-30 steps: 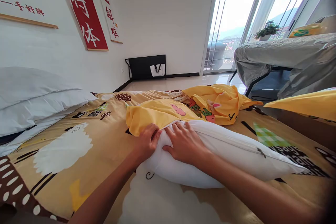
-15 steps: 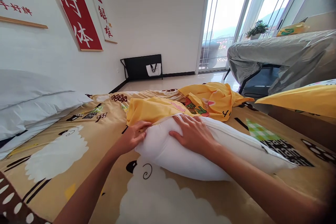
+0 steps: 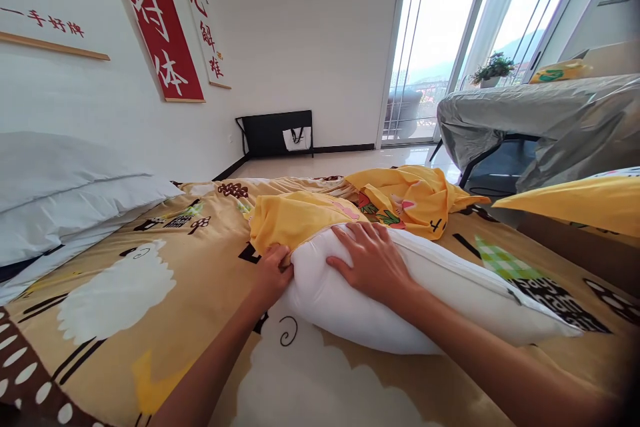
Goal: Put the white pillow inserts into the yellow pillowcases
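Observation:
A white pillow [image 3: 370,307] lies across the bed in front of me, its far left end inside a yellow pillowcase [image 3: 295,217]. My left hand [image 3: 274,273] is closed on the edge of the pillowcase at the pillow's left corner, and its fingertips are partly hidden. My right hand [image 3: 373,257] lies on top of the pillow near the pillowcase's opening, fingers stretched and thumb apart. A zip runs along the pillow's far right side. The rest of the pillowcase, with carrot and rabbit prints, spreads crumpled beyond both hands.
A sheep-print bedsheet [image 3: 200,320] covers the bed. White pillows [image 3: 100,213] are stacked at the left by the wall. Another yellow cloth item [image 3: 575,203] is at the right edge. Beyond the bed stand a plastic-covered table [image 3: 530,103] and a folded black frame [image 3: 265,133].
My left hand has moved from resting open at the pillow's corner to gripping the pillowcase edge. The right hand stays on the pillow. The view has shifted slightly.

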Available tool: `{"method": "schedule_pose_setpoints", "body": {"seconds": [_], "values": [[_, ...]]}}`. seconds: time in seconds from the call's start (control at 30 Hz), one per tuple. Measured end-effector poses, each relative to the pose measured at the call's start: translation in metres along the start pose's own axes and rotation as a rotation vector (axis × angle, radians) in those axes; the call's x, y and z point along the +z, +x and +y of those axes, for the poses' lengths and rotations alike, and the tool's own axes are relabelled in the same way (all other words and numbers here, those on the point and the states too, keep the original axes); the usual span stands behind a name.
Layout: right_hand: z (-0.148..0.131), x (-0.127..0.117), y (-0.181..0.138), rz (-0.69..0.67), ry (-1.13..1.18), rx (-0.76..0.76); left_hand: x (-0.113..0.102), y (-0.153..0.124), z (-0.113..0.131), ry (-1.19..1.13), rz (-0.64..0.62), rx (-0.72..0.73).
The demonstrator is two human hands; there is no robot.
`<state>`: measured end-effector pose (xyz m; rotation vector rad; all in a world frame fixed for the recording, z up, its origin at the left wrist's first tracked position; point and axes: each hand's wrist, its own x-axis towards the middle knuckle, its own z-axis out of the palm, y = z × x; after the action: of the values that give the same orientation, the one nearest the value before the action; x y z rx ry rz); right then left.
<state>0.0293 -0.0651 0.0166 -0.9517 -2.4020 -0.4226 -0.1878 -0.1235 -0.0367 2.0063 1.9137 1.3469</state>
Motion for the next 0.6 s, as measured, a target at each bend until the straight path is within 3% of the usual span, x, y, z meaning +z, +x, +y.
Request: {"method": "schedule_pose_setpoints", "body": {"seconds": [0.07, 0.13, 0.23, 0.4, 0.6], "values": [[0.002, -0.002, -0.005, 0.152, -0.016, -0.056, 0.005, 0.004, 0.007, 0.02, 0.079, 0.03], [0.003, -0.007, -0.013, 0.282, -0.019, -0.238, 0.009, 0.01, 0.017, 0.01, 0.128, 0.065], [-0.002, -0.016, -0.029, 0.306, -0.026, -0.506, 0.013, 0.02, 0.033, -0.028, 0.16, 0.108], [-0.02, -0.02, -0.048, 0.153, -0.218, -0.338, 0.02, 0.033, 0.052, -0.1, 0.186, 0.131], [-0.017, -0.012, -0.028, -0.096, -0.294, -0.21, 0.032, 0.042, 0.068, -0.119, 0.216, 0.184]]}}
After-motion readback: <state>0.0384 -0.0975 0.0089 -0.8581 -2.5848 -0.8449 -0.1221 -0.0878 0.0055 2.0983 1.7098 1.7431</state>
